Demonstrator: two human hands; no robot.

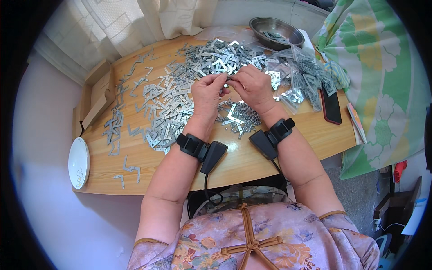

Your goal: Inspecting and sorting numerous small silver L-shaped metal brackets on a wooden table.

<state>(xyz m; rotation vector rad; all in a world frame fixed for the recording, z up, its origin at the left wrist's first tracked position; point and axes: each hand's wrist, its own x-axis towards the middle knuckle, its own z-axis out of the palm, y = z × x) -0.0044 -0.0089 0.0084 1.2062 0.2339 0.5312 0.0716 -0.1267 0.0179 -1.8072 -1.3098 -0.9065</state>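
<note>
My left hand (208,93) and my right hand (254,89) meet over the middle of the table, thumbs and fingers pinched together. Something small and dark sits between the fingertips, mostly hidden by them. Just below my hands lies a heap of small metal screws (247,120), with a flat L-shaped bracket (232,114) on top. To the left of my left wrist spreads a pile of silvery corner brackets (167,118). Another heap of shiny brackets (220,57) lies beyond my fingers.
Clear plastic bags of metal parts (302,71) and a phone (331,107) lie on the right. A steel bowl (274,41) stands at the back. Loose brackets (113,128), a cardboard box (101,90) and a white bowl (77,155) are on the left.
</note>
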